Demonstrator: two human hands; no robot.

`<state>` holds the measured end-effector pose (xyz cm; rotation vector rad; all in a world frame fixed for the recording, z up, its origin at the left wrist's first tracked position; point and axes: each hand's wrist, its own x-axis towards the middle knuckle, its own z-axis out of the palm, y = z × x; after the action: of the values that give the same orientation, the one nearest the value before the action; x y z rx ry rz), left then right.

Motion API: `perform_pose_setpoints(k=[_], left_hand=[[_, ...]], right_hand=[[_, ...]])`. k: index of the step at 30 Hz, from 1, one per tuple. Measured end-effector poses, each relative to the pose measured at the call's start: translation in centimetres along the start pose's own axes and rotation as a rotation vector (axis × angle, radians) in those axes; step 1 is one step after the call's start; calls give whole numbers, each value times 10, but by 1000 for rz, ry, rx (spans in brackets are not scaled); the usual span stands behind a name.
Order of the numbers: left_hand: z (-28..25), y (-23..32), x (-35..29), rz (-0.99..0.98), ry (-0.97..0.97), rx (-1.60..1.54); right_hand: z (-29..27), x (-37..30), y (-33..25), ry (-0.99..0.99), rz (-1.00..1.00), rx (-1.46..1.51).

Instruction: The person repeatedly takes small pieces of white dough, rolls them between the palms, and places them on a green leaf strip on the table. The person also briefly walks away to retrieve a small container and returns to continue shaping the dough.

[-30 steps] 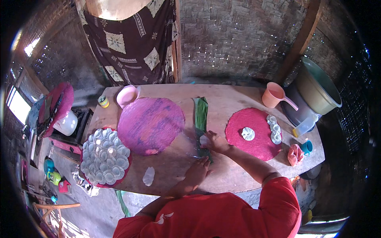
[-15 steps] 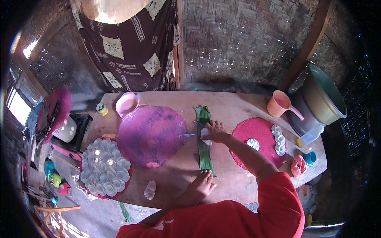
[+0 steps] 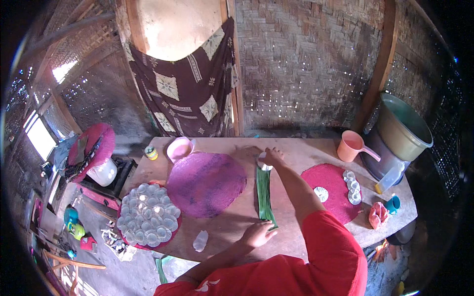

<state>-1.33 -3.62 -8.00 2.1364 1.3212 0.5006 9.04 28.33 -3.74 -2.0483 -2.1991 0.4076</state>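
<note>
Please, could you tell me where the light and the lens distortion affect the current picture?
Head view: the window at left is washed out to white, and light pinpricks speckle the woven wall; the near edge of the table looks bowed and the corners go black; the right hand is too small to judge for blur.

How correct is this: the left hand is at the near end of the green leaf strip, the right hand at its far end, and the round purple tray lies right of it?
One side is wrong: the head view shows the round purple tray left of the green leaf strip. The left hand is at the strip's near end, the right hand at the far end.
</note>
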Motion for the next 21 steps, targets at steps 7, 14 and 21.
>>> perform_pose_setpoints(k=[7,14,21], left_hand=[[-60,-55,38,-522,300,-1754],[-98,-26,31,19,69,-1086],[-106,28,38,131,325,-955]], right_hand=[[-27,-137,26,-495,-356,694],[0,-207,85,43,-89,908],[-72,-250,61,294,-349,1084]])
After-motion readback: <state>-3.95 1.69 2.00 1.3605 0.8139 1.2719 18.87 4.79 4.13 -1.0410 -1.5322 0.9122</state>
